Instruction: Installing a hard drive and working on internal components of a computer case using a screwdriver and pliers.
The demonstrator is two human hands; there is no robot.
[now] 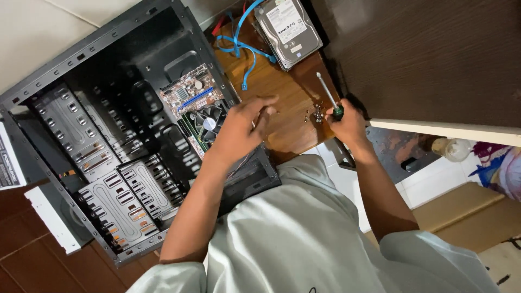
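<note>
screwdriver handle [338, 112] hidden in right hand [347, 123]

1. One view only, from the person's head, looking steeply down past the grey shirt [304, 239] and both forearms.
2. It's tilted: the wooden table [287, 103] runs diagonally, with the open computer case [108, 125] filling the left half.
3. Close range, arm's length from the work; floor visible at right.

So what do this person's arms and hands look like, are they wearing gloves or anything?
No gloves: the left hand and right hand are bare, with no rings, watch or bands showing. Both forearms are uncovered. The person wears a pale grey-green short-sleeved shirt, its loose sleeves ending near the elbows.
</note>
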